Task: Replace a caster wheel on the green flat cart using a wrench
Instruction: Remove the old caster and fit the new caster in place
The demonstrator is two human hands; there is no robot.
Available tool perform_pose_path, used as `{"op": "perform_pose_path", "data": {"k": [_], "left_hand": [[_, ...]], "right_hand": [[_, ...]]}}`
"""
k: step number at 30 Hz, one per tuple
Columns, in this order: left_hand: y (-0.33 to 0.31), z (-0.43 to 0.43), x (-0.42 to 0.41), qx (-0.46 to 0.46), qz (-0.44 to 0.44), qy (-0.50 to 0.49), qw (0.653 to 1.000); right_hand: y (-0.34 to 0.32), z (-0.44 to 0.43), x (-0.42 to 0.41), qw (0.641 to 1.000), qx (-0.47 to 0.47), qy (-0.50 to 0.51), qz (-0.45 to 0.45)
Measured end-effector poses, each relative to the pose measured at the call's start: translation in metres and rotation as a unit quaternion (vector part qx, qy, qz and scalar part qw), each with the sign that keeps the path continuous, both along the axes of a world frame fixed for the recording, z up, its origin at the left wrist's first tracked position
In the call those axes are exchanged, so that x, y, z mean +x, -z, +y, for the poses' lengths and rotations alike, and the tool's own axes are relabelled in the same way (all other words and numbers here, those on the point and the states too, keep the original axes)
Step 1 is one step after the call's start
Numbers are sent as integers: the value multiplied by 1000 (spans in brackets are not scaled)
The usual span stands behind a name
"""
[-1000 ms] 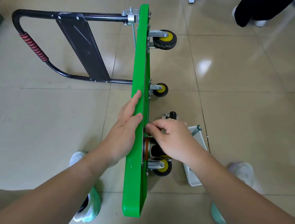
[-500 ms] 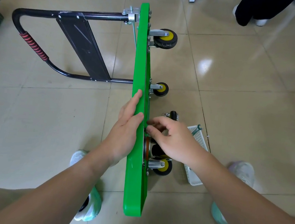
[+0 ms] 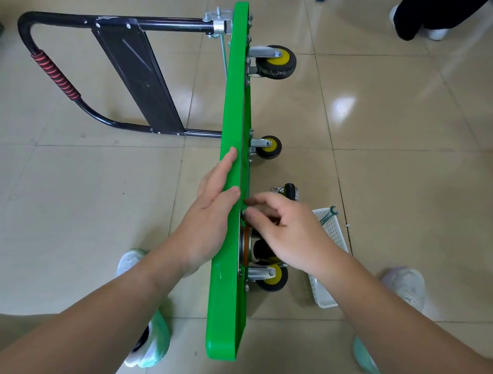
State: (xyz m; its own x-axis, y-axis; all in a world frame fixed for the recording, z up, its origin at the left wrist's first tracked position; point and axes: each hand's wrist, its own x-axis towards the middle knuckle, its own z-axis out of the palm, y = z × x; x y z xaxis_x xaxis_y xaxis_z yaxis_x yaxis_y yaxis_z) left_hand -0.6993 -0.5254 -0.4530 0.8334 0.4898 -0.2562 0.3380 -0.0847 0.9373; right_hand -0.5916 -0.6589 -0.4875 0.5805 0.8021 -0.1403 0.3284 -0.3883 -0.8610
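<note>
Item: green flat cart (image 3: 237, 93); stood on one long edge on the tiled floor (image 3: 84, 199), deck upright, wheels facing right, black folding handle (image 3: 52, 72) lying out to the left
Left hand (image 3: 208, 213): laid flat along the deck's top edge, fingers straight and together, thumb on the rim; steadies the cart
Right hand (image 3: 289, 231): fingertips drawn together against the underside, just above the near caster mount (image 3: 258, 246); appears to pinch a small fastener, itself hidden by the fingers
Fitted casters: two at the far end, one low at the near end (image 3: 271, 277); black tyres, yellow hubs
Loose caster (image 3: 288, 191): on the floor just beyond the right hand
Wrench (image 3: 328, 216): propped in a white basket (image 3: 326, 288) on the floor, unheld, near the right forearm
Step, as judged: fastener turned by finger at the mount; wrench work not yet begun
Handling, cart: stiff and fairly heavy; tippy on its edge; best held at the top rim, as now
Handling, fastener: small, smooth, easily dropped; best held by fingertip pinch; caster plate needs support while loose
Bystander: dark trouser legs and pale shoes, far right (image 3: 427, 13)
</note>
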Motion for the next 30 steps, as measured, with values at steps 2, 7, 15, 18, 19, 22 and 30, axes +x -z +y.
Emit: {"op": "perform_pose_path", "data": {"k": [2, 7, 15, 18, 19, 22, 30], "left_hand": [[0, 0, 0, 0, 2, -1, 1000], [-1, 0, 0, 2, 1, 2, 1000], [-2, -1, 1, 6, 3, 2, 1000], [-1, 0, 1, 8, 4, 2, 1000], [-1, 0, 1, 8, 3, 4, 1000], [-1, 0, 0, 6, 2, 4, 1000], [-1, 0, 0, 4, 2, -4, 1000]], "right_hand": [[-1, 0, -1, 1000, -3, -7, 2], [-1, 1, 0, 1000, -6, 4, -11], [-4, 2, 0, 1000, -9, -3, 6], [-1, 2, -1, 1000, 0, 0, 0], [-3, 2, 0, 1000, 0, 2, -11], [-3, 3, 2, 1000, 2, 2, 16], [-1, 5, 1, 1000, -14, -21, 5]]}}
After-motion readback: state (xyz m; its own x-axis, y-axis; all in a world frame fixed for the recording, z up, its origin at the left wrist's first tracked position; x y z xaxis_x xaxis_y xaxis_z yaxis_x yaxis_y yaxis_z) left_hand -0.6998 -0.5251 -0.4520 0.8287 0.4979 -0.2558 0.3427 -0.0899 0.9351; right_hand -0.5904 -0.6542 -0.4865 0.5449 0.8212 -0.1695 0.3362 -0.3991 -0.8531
